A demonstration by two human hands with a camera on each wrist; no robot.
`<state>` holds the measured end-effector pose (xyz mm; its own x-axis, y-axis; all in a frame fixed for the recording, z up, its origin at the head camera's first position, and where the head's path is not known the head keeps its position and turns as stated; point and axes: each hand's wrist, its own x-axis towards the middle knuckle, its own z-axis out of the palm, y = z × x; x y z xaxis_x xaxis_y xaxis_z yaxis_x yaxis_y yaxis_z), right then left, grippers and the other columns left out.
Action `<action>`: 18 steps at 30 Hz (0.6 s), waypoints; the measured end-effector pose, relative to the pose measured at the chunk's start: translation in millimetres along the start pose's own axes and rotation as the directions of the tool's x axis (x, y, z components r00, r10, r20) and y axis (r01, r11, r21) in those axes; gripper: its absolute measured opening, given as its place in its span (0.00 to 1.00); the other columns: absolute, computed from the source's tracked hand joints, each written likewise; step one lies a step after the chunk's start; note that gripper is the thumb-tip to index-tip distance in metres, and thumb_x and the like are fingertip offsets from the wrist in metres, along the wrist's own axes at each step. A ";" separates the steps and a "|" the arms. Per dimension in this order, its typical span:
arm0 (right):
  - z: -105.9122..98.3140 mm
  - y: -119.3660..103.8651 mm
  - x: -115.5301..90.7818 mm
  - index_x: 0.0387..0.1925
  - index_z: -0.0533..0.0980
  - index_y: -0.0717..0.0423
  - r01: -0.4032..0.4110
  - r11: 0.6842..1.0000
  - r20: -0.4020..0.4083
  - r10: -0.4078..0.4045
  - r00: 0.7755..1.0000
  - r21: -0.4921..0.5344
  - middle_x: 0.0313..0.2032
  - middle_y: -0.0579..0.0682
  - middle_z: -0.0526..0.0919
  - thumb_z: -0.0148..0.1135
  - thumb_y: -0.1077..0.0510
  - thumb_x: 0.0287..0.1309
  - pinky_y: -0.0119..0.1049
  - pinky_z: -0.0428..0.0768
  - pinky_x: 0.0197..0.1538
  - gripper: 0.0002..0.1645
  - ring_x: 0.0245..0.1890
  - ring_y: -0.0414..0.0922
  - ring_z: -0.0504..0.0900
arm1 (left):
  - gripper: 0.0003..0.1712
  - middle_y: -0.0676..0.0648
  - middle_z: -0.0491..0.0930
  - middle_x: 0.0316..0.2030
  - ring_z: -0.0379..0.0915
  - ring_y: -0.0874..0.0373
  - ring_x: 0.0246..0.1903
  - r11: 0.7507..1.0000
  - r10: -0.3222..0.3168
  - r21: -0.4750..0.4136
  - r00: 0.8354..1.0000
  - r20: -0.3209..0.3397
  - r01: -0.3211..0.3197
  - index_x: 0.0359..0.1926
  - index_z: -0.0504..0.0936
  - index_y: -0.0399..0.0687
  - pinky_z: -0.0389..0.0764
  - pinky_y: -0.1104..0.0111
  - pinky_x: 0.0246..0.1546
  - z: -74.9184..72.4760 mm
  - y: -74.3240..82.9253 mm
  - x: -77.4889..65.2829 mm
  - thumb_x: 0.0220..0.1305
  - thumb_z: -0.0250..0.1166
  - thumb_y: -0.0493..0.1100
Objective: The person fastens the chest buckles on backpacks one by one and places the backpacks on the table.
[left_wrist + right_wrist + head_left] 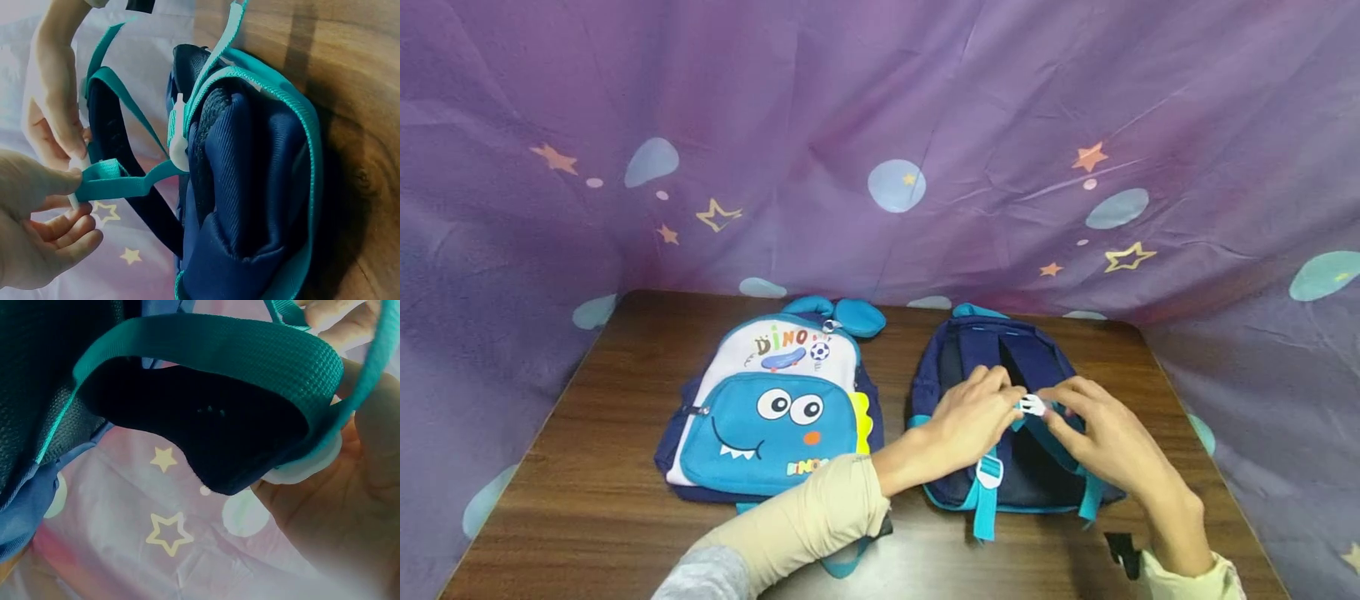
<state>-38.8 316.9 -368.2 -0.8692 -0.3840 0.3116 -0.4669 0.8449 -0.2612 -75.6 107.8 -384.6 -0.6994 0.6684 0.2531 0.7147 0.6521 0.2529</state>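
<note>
A navy backpack [934, 375] with teal trim lies on the table, its shoulder straps facing up. Over those straps, my left hand [973, 417] pinches one side of a white plastic buckle [1032, 405] on a short teal strap [128, 187]. My right hand [1101, 437] pinches the buckle's other side, close to the left fingertips. The right wrist view shows a white rounded plastic piece [306, 467] by the right palm, where teal webbing [219, 344] loops over the dark padded shoulder strap [212, 425]. Fingers hide whether the buckle's halves are joined.
To the left lies a second backpack [715, 450], white and blue with a cartoon dinosaur face, its front up. Both sit on a brown wooden table [602, 417]. A purple cloth [820, 167] with stars and planets hangs behind and at the sides.
</note>
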 end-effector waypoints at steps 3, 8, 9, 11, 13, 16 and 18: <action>0.1 -1.0 3.6 0.45 0.84 0.57 0.020 1.000 -0.007 -0.020 1.000 0.022 0.41 0.46 0.81 0.70 0.66 0.54 0.34 0.76 0.35 0.15 0.35 0.37 0.75 | 0.19 0.55 0.77 0.46 0.71 0.64 0.43 1.000 0.015 0.006 1.000 -0.016 -0.015 0.60 0.81 0.56 0.77 0.79 0.39 0.8 0.3 2.9 0.73 0.57 0.52; 2.5 -0.7 5.1 0.45 0.84 0.62 0.060 0.997 0.001 -0.060 0.998 0.052 0.39 0.48 0.82 0.71 0.68 0.51 0.28 0.75 0.34 0.16 0.34 0.33 0.73 | 0.17 0.55 0.77 0.44 0.71 0.64 0.42 1.000 0.013 -0.001 1.000 -0.022 -0.013 0.56 0.83 0.55 0.77 0.80 0.39 6.2 2.3 4.0 0.72 0.59 0.52; 3.2 -0.4 4.8 0.45 0.84 0.63 0.067 0.996 -0.002 -0.067 0.998 0.056 0.39 0.48 0.82 0.72 0.68 0.51 0.27 0.74 0.33 0.17 0.34 0.33 0.73 | 0.17 0.55 0.77 0.44 0.72 0.64 0.42 1.000 0.011 -0.011 1.000 -0.023 -0.011 0.56 0.83 0.54 0.77 0.81 0.39 7.1 2.4 3.4 0.72 0.59 0.52; 4.3 -0.1 4.2 0.45 0.84 0.63 0.077 0.995 -0.014 -0.076 0.997 0.066 0.39 0.48 0.83 0.72 0.69 0.49 0.24 0.73 0.33 0.18 0.34 0.32 0.73 | 0.18 0.55 0.77 0.43 0.72 0.64 0.42 0.999 0.010 -0.037 1.000 -0.029 -0.011 0.57 0.83 0.53 0.76 0.81 0.40 8.9 2.0 2.1 0.72 0.59 0.52; 5.3 -0.3 4.2 0.45 0.84 0.64 0.087 0.994 -0.029 -0.085 0.996 0.068 0.38 0.49 0.83 0.73 0.70 0.48 0.23 0.73 0.33 0.18 0.33 0.33 0.74 | 0.19 0.55 0.77 0.42 0.72 0.64 0.42 0.998 0.011 -0.068 0.999 -0.039 -0.014 0.58 0.82 0.51 0.76 0.81 0.40 10.0 1.2 1.0 0.72 0.59 0.51; 6.7 -1.7 5.0 0.45 0.84 0.65 0.088 0.994 -0.027 -0.086 0.996 0.064 0.39 0.50 0.82 0.72 0.71 0.47 0.27 0.74 0.33 0.19 0.34 0.35 0.75 | 0.21 0.55 0.78 0.43 0.73 0.64 0.43 0.995 0.012 -0.098 0.998 -0.053 -0.017 0.60 0.81 0.49 0.76 0.81 0.42 11.3 -0.5 0.4 0.71 0.60 0.51; 7.3 -3.1 5.1 0.46 0.83 0.66 0.075 0.994 0.004 -0.076 0.997 0.081 0.40 0.50 0.82 0.72 0.71 0.49 0.28 0.75 0.32 0.19 0.34 0.35 0.75 | 0.22 0.54 0.79 0.43 0.74 0.64 0.43 0.993 0.006 -0.117 0.999 -0.045 -0.012 0.61 0.80 0.49 0.76 0.81 0.43 12.2 -1.9 -0.5 0.71 0.60 0.51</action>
<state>-43.0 309.6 -372.4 -0.8318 -0.4488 0.3266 -0.5428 0.7806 -0.3100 -76.6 110.6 -396.6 -0.6942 0.6559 0.2963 0.7175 0.5979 0.3574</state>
